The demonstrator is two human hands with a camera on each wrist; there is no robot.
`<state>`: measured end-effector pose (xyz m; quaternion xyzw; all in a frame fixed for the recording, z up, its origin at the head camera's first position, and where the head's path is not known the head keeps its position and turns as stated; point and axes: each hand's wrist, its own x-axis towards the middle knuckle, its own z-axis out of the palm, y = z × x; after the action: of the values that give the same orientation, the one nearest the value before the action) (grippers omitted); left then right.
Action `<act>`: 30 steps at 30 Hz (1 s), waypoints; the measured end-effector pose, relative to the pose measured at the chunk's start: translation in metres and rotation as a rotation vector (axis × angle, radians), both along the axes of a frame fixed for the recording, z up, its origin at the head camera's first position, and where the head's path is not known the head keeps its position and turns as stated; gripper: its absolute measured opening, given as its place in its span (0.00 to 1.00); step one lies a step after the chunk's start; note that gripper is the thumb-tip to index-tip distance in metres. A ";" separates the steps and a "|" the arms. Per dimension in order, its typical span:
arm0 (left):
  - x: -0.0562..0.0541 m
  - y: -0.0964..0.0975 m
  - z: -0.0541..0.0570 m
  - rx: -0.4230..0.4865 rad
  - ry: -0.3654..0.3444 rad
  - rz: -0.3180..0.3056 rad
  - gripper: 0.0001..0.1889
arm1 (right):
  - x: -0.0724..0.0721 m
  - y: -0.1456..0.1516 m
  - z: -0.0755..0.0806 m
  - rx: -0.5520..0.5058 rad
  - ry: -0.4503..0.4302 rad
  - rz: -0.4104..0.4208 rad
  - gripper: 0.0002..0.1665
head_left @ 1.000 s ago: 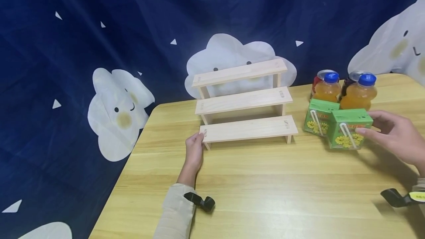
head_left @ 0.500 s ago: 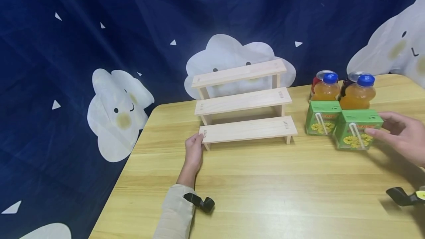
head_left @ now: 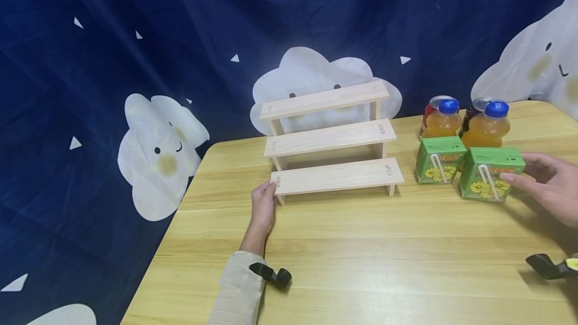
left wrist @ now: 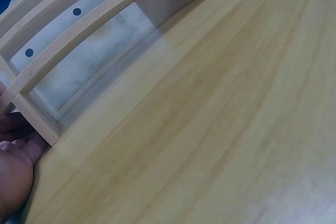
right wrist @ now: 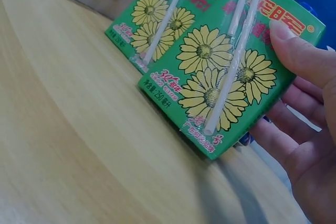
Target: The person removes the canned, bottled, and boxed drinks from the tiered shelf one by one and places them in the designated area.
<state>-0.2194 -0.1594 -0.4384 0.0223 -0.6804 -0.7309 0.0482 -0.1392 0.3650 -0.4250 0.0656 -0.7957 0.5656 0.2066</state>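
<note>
My left hand (head_left: 263, 204) grips the left end of the lowest step of a three-tier wooden display shelf (head_left: 334, 177). In the left wrist view the fingers (left wrist: 23, 148) lie beside the shelf's front leg, under the step. On the right, my right hand (head_left: 548, 184) pinches a green drink carton (head_left: 492, 177) with yellow flowers and a white straw on its front. The thumb presses the front face, and the other fingers go behind the carton. A second, matching carton (head_left: 439, 162) stands upright just left of it. Whether the held carton touches the table cannot be told.
Behind the cartons stand two orange drink bottles (head_left: 487, 129) with blue caps. A red can (head_left: 429, 114) and a dark can (head_left: 471, 112) are partly hidden behind them. A dark blue curtain (head_left: 203, 29) with clouds hangs along the back of the wooden table (head_left: 343, 255).
My right hand has shifted right with its carton, away from the shelf. The other carton now sits slightly further right and is less covered. My left hand has stayed on the shelf.
</note>
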 end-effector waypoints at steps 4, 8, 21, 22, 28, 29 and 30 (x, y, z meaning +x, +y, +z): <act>0.000 0.000 0.000 0.002 0.002 -0.006 0.18 | 0.000 0.000 -0.001 -0.012 -0.010 -0.007 0.32; -0.001 0.000 0.000 0.002 0.005 -0.006 0.18 | -0.001 0.000 -0.003 -0.036 0.001 -0.013 0.32; 0.001 0.002 0.001 -0.008 0.007 0.021 0.18 | 0.004 0.004 -0.006 0.022 -0.108 -0.113 0.29; 0.001 0.002 0.001 -0.012 0.005 0.021 0.18 | 0.005 0.004 -0.006 0.026 -0.119 -0.116 0.29; 0.002 0.002 0.002 -0.015 -0.002 0.018 0.18 | 0.006 0.002 -0.006 0.012 -0.134 -0.136 0.30; 0.002 0.001 0.002 -0.014 -0.003 0.018 0.18 | 0.006 0.001 -0.006 0.017 -0.141 -0.143 0.29; 0.002 0.001 0.002 -0.015 -0.003 0.016 0.18 | 0.006 0.001 -0.006 0.016 -0.148 -0.145 0.29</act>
<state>-0.2171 -0.1583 -0.4366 0.0285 -0.6858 -0.7253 0.0531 -0.1331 0.3663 -0.4308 -0.0325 -0.8160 0.5459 0.1873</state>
